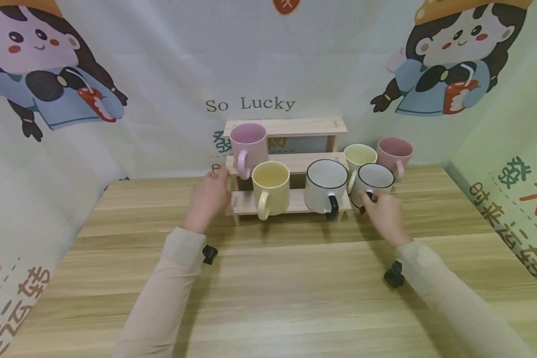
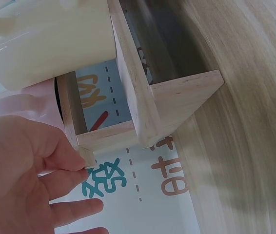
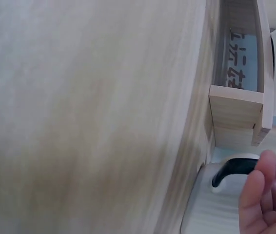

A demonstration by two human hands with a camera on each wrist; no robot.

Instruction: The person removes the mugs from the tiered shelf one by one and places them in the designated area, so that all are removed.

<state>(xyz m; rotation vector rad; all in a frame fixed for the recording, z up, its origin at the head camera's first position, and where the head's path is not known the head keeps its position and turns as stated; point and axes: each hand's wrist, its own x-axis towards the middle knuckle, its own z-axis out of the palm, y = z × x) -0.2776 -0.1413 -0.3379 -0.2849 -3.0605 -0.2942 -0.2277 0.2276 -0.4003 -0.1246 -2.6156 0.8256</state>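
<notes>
Pinching a white mug [image 1: 375,182] by its black handle [image 3: 240,166], the right hand [image 1: 387,215] is holding it just past the rack's [image 1: 291,128] right end, toward the desk's [image 1: 268,283] back edge; whether its base is touching down, I cannot tell. The left hand [image 1: 209,198] is pinching the middle shelf's [image 1: 295,163] left end. Looking stiff, smooth and probably breakable, the mug is offering its surest hold at the handle. Green [image 1: 360,155] and pink mugs [image 1: 395,151] are crowding it from behind; a second white mug [image 1: 325,186] is sitting beside a yellow mug [image 1: 271,191] on the bottom shelf.
</notes>
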